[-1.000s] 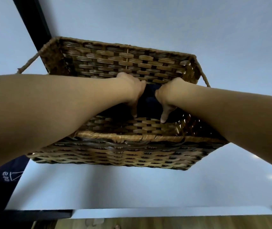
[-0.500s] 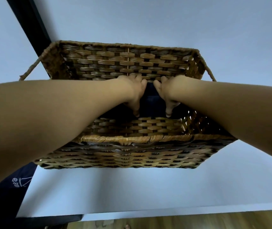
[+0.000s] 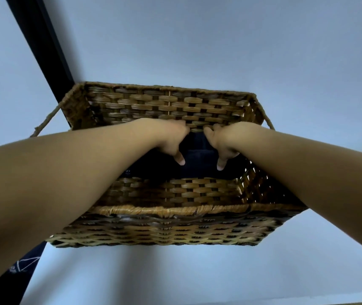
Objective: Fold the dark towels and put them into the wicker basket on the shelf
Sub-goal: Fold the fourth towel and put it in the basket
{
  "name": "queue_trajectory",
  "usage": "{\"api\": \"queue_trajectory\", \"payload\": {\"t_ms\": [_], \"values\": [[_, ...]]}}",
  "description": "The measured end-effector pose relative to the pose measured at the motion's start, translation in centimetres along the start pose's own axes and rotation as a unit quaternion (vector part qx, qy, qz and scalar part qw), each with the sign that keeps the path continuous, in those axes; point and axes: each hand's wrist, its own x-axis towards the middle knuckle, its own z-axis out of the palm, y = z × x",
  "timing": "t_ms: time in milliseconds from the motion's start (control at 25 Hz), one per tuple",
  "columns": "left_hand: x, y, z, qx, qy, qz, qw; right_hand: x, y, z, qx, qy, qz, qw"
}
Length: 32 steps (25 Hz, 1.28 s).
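Observation:
The wicker basket [image 3: 167,210] stands on a white shelf [image 3: 131,274], seen from just above its near rim. A folded dark towel [image 3: 198,160] lies inside it, mostly hidden by my arms. Both hands reach into the basket side by side near the far wall. My left hand [image 3: 171,138] and my right hand [image 3: 224,139] each hold the towel, fingers curled over its far side and thumbs pointing down on its near face. The fingertips are hidden behind the towel.
A black upright post [image 3: 43,47] rises behind the basket's left corner. A rope handle [image 3: 46,121] sticks out on the basket's left side. Dark cloth with a white print [image 3: 24,261] shows at the lower left. A pale wall is behind.
Both hands have gone further toward the basket's far wall and spread a little apart on the towel. The view has tilted, so the basket sits lower in frame.

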Motion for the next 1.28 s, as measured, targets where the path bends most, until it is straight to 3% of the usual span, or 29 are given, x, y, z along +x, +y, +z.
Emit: {"api": "queue_trajectory", "payload": {"t_ms": [160,240,360,480,600,800,1000,1280], "values": [[-1.5,1.0,-1.0,0.024,-0.020,-0.017,0.999,-2.4,1.0,-0.9,0.080,0.023,-0.029,0.996],[-2.7,1.3,-3.5,-0.028,-0.006,-0.024,0.999,-4.6,2.1,-1.7,0.122,0.074,-0.057,0.988],[-5.7,2.2,-8.7,-0.071,0.154,-0.009,0.986,-9.1,4.9,-3.3,0.160,0.224,-0.052,0.960],[-6.9,3.9,-11.5,0.064,0.367,-0.024,0.928,-12.8,8.5,-3.9,0.091,0.391,0.070,0.913],[-6.5,6.8,-12.6,0.089,0.427,-0.034,0.899,-14.9,10.9,-3.2,0.090,0.434,0.114,0.889],[-3.6,13.4,-14.1,0.091,0.427,0.000,0.900,-17.6,15.4,1.3,0.114,0.458,0.139,0.870],[0.4,21.7,-14.1,0.085,0.393,0.038,0.915,-20.3,24.5,9.8,0.229,0.433,0.183,0.852],[9.6,38.1,-11.9,0.061,0.168,0.090,0.980,-19.4,36.6,28.6,0.396,0.312,0.246,0.828]]}}
